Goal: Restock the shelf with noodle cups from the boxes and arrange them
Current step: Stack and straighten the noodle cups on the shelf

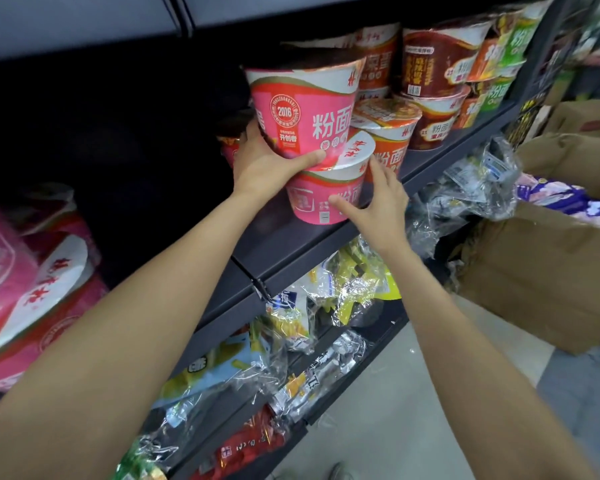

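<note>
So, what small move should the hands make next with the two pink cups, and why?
Probably settle the upper pink cup squarely: it sits tilted on the lower pink cup. The left hand grips its base; the right hand touches the lower cup.

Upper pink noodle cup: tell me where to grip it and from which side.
Grip the upper pink noodle cup low on its narrower tapered base, from the open left, as the left hand does. Orange cups crowd its right, and it sits tilted on the lower pink cup.
</note>
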Available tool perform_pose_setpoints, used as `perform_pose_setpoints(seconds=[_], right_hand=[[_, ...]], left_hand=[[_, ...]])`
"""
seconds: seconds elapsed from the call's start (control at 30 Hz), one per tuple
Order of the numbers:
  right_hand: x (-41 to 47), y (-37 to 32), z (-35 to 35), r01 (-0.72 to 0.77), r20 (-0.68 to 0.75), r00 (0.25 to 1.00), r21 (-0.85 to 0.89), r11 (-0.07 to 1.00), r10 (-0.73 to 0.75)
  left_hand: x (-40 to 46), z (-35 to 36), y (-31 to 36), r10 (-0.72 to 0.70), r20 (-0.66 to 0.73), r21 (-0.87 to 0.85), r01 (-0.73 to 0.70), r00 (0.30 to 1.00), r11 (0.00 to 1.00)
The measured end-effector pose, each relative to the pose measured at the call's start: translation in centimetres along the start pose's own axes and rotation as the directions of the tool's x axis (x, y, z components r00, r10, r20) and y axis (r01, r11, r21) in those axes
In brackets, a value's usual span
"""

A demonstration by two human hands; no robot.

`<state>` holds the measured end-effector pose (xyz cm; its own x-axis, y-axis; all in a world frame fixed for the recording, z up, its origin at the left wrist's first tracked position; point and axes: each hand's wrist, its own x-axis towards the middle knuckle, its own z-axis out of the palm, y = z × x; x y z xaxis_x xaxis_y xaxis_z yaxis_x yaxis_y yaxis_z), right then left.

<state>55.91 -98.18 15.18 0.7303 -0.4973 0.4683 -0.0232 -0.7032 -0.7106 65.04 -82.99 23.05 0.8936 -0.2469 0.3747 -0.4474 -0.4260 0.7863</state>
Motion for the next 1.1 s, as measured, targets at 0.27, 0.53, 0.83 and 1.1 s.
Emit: perform_pose_setpoints(seconds=[0.27,0.53,0.83,1.1], right_hand=[[0.0,-2.7,3.6,-0.096,-0.123,0.984,0.246,0.965,0.129],[0.0,-2.4,3.4,-0.062,-0.138,0.986,0.239,0.969,0.097],[0.3,-2.2,2.5,-0.068,-0.074,0.993,0.257,0.964,0.090],[0.3,-2.3,2.5,-0.095,-0.041,0.993,0.258,0.961,0.109]], left_hand=[[0.7,1.3,0.6,-0.008,-0.021,0.055,0.009,1.000,0.998],[1.1,1.6,0.5,-0.026,0.007,0.028,0.026,1.000,0.999],[1.3,1.6,0.2,-0.033,0.011,0.037,0.032,0.999,0.999],[1.5,1.5,0.1,-0.008,0.023,0.046,0.007,1.000,0.999]])
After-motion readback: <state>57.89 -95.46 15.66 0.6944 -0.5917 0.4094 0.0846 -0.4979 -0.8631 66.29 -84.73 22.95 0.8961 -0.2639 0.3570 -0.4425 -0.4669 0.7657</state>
